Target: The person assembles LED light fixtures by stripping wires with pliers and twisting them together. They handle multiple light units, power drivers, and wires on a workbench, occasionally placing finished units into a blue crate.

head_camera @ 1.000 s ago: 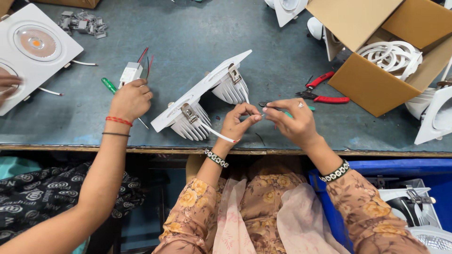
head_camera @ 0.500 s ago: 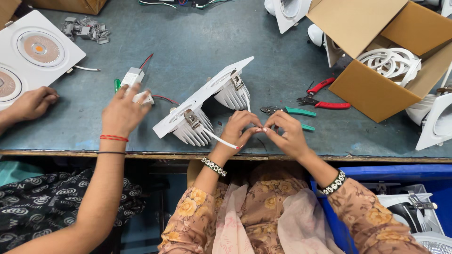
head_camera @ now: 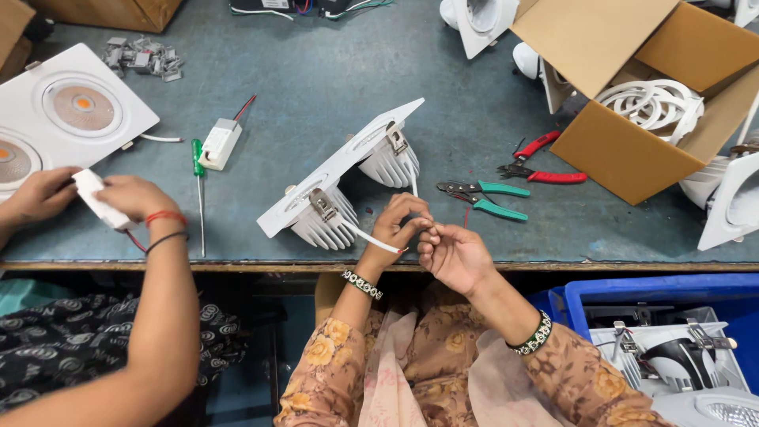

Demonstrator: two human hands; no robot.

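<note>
The white wire (head_camera: 378, 239) runs from the near lamp of the twin downlight fitting (head_camera: 341, 170) toward the counter's front edge, and you have its free end pinched between the fingertips of both hands. Your left hand (head_camera: 401, 224) is closed narrowly on the wire, thumb against the forefinger, just in front of the ribbed heat sink. Your right hand (head_camera: 452, 251) meets it from the right, fingers curled in and touching the left fingertips; whether it grips the wire itself is hard to tell.

The fitting lies face down and tilted on the counter (head_camera: 316, 71), its two finned housings toward you. Just to the right lie green-handled pliers (head_camera: 484, 198), and beyond them red-handled cutters (head_camera: 541, 164). An open cardboard box (head_camera: 632, 126) holding white rings stands at the far right.

To the left, a small white driver unit (head_camera: 219, 144) and a green screwdriver (head_camera: 198, 178) lie on the counter. Another person's two hands (head_camera: 134, 198) hold a white block (head_camera: 98, 199) near the counter edge, beside a finished white panel lamp (head_camera: 67, 107).
</note>
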